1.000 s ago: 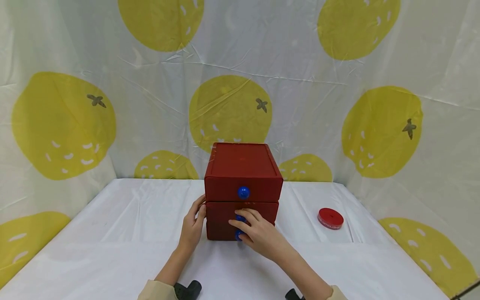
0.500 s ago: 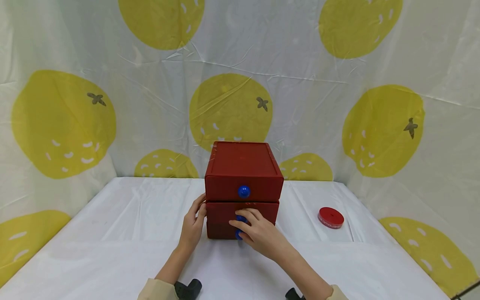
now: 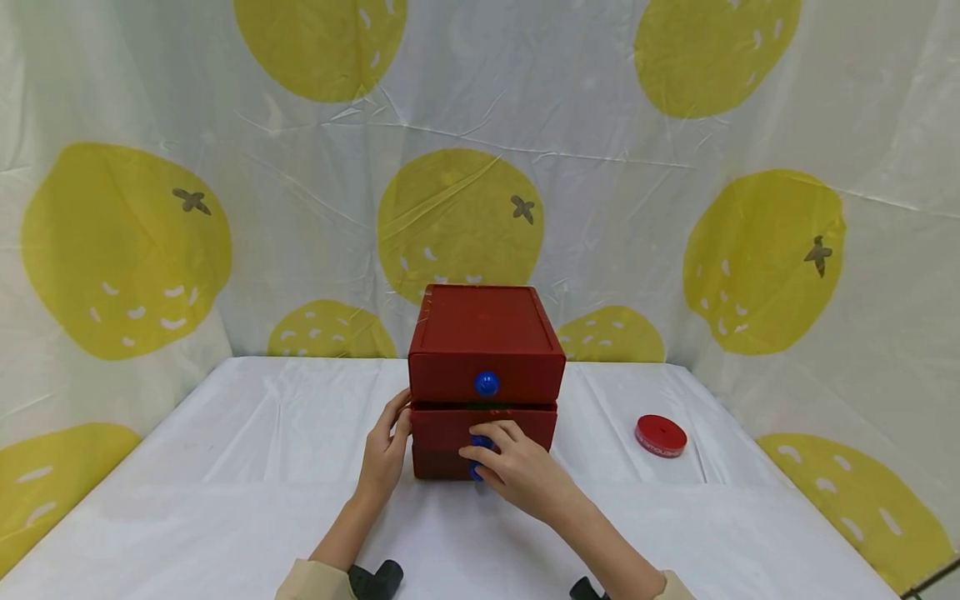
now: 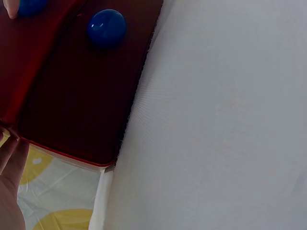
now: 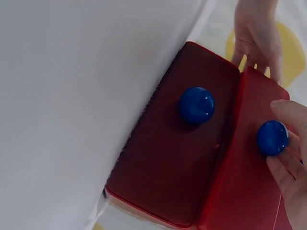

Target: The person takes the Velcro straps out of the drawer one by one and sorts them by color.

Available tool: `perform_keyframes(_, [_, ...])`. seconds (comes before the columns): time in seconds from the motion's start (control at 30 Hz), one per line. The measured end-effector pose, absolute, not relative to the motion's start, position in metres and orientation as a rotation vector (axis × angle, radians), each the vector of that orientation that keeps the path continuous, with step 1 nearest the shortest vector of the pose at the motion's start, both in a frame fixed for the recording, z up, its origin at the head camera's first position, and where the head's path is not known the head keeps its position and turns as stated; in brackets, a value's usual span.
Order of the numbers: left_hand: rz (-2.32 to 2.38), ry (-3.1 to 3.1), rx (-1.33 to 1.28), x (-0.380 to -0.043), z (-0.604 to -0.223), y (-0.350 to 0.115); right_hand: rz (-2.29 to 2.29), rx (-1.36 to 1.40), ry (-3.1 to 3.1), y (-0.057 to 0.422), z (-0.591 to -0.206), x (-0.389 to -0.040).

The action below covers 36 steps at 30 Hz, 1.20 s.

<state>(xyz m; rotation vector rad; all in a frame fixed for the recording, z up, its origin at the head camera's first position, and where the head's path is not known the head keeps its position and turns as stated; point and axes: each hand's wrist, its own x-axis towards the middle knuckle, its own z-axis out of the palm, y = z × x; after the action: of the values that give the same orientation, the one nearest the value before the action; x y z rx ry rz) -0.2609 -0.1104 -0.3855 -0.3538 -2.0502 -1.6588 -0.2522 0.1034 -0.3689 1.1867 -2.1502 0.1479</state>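
Note:
A red drawer unit (image 3: 483,321) with three blue knobs stands on the white-covered table. My right hand (image 3: 525,471) pinches the middle blue knob (image 5: 273,138) between thumb and fingers. The middle drawer (image 3: 442,427) juts out a little past the bottom drawer (image 5: 168,139), and a thin dark gap shows under the top drawer (image 3: 450,377). Against the unit's left side rests my left hand (image 3: 384,454), its fingers fairly straight. The bottom knob (image 4: 107,28) is untouched, as is the top knob (image 3: 487,384).
A roll of red ribbon or tape (image 3: 661,436) lies on the table to the right of the unit. A white curtain (image 3: 600,208) printed with yellow lemons hangs behind and at both sides. White cloth (image 3: 300,433) covers the table.
The middle drawer has slid slightly outward, and the dark gap beneath the top drawer has widened. My right hand has shifted with the knob by a small amount. The left hand keeps its place.

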Motion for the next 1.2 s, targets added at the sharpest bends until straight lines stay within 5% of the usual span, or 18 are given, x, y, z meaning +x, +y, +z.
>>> perform_keyframes(0.33, [-1.622,-2.006,-0.384,-0.283,-0.413,-0.115,0.14,1.177,-2.14,0.103,-0.37,-0.251])
perform_keyframes(1.2, [-1.617,-1.998,-0.376,-0.284,-0.413,-0.116,0.124,1.203,-2.074,0.102,-0.365,-0.25])
